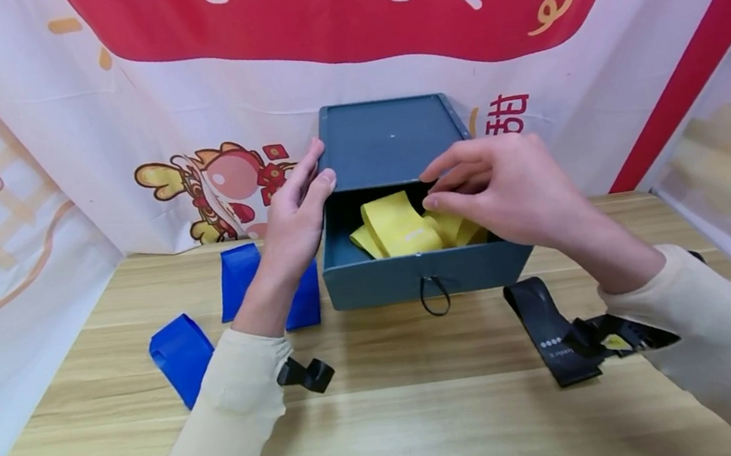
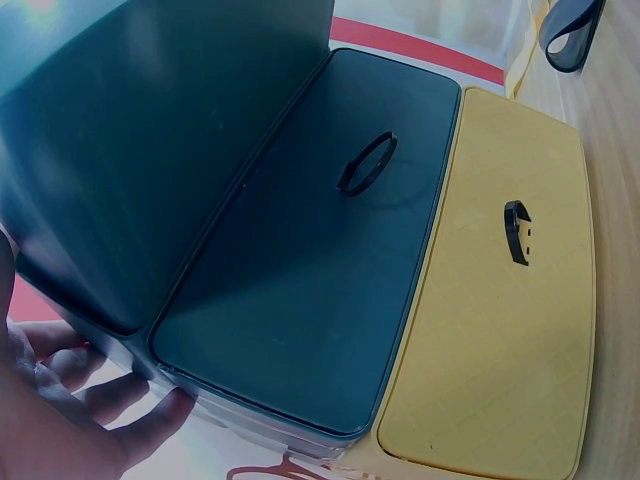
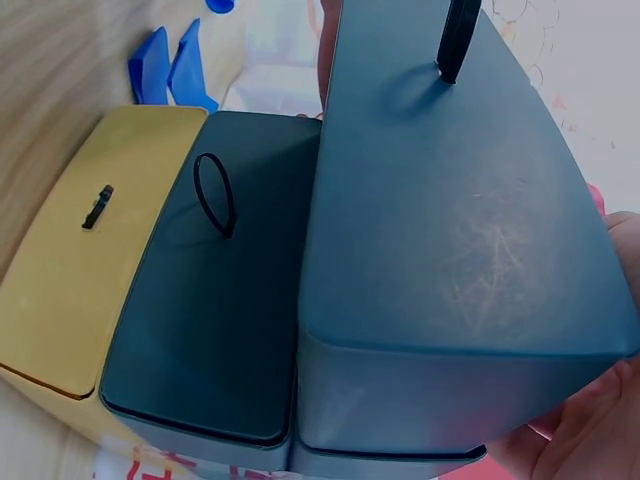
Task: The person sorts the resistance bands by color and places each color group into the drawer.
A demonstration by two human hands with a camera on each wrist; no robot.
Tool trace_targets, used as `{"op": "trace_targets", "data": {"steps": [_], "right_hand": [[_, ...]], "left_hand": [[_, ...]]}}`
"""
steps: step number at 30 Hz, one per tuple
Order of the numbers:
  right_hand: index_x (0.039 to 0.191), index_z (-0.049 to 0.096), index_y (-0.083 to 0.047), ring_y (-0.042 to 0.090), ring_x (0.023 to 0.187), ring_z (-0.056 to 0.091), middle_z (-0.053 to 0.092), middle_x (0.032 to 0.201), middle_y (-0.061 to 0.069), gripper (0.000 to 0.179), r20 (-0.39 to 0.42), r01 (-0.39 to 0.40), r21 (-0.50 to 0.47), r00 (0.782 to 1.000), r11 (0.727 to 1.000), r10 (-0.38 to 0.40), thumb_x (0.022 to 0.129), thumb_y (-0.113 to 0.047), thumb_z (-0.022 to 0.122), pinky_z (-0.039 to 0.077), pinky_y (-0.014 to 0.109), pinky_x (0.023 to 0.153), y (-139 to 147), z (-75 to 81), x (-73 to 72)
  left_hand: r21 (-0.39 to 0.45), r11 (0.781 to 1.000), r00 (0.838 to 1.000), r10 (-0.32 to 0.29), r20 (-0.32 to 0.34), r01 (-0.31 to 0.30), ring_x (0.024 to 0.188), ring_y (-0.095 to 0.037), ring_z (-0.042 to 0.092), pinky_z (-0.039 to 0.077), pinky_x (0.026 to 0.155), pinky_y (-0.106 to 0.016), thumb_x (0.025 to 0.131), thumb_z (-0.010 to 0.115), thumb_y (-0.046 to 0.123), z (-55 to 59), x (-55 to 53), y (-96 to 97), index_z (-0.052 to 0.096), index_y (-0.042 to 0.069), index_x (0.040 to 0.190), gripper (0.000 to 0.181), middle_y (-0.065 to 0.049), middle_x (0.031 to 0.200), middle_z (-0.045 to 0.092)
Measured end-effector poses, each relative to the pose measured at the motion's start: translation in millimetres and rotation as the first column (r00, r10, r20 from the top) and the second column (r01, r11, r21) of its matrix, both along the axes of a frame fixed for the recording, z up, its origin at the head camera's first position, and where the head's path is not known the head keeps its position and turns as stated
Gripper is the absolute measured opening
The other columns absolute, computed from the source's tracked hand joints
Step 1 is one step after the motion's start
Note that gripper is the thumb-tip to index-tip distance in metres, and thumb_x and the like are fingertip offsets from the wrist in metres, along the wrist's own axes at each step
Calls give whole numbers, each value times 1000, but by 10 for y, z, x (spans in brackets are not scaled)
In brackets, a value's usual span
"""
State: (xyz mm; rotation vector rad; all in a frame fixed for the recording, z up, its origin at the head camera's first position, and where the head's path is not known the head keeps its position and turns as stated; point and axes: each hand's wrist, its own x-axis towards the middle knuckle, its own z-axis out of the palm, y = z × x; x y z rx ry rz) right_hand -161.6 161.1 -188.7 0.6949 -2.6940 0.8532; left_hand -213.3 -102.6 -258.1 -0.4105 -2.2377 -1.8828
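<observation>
A pale wood-grain table (image 1: 432, 433) carries a stack of drawers (image 1: 396, 140), its yellow bottom drawer (image 2: 490, 330) resting right on the top. To the left lies a blue band (image 1: 183, 357), and just beyond it more blue material (image 1: 238, 278), partly hidden by the left forearm (image 1: 262, 305). To the right, a black band (image 1: 546, 335) with small white markings lies near the stack.

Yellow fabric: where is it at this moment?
In the head view, the yellow fabric lies near the centre, inside the open dark-blue drawer, with the right grip at its right side.
</observation>
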Motion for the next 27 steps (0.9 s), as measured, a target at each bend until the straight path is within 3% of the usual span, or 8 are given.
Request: {"op": "trace_targets", "data": {"steps": [3, 11, 16, 20, 27], "right_hand": [[123, 79, -17, 24, 97, 81, 83, 109, 5, 30, -11, -9, -5, 1000, 1000, 9, 95, -28, 81, 64, 42, 88, 8, -16, -2], [120, 81, -16, 8, 90, 76, 82, 105, -1, 24, -97, -74, -125, 993, 989, 62, 96, -20, 79, 58, 15, 78, 116, -63, -26], [120, 81, -13, 6, 88, 74, 80, 103, -5, 24, -161, -118, -267, 984, 956, 77, 97, -13, 77, 57, 14, 75, 267, -89, -22], [121, 79, -8, 12, 86, 76, 80, 102, -7, 24, -147, -105, -373, 988, 922, 53, 98, -9, 76, 59, 15, 74, 413, -110, -34], [125, 78, -8, 12, 92, 75, 80, 111, -4, 27, -94, -22, -421, 995, 907, -19, 98, -9, 75, 59, 14, 78, 703, -146, -54]], "left_hand": [[-4, 1000, 1000, 1, 4, -1, 161, -4, 30, 30, 132, -30, 113, 50, 35, -7, -1, -3, 37, 23, 166, 56, 14, 173, 36], [-5, 1000, 1000, -3, 3, 3, 161, -4, 30, 29, 132, -31, 113, 50, 35, -8, 4, -15, 38, 23, 166, 56, 14, 173, 35], [11, 1000, 1000, -12, -7, 12, 160, -3, 30, 30, 131, -29, 113, 50, 34, -16, -12, -3, 38, 22, 166, 56, 14, 172, 36], [13, 1000, 1000, -12, -8, 12, 160, -3, 30, 30, 131, -29, 113, 50, 34, -18, -10, 0, 37, 22, 166, 56, 14, 172, 36], [10, 1000, 1000, -9, -7, 9, 160, -3, 31, 30, 131, -29, 113, 50, 34, -14, -4, -8, 37, 23, 166, 56, 14, 172, 36]]}}
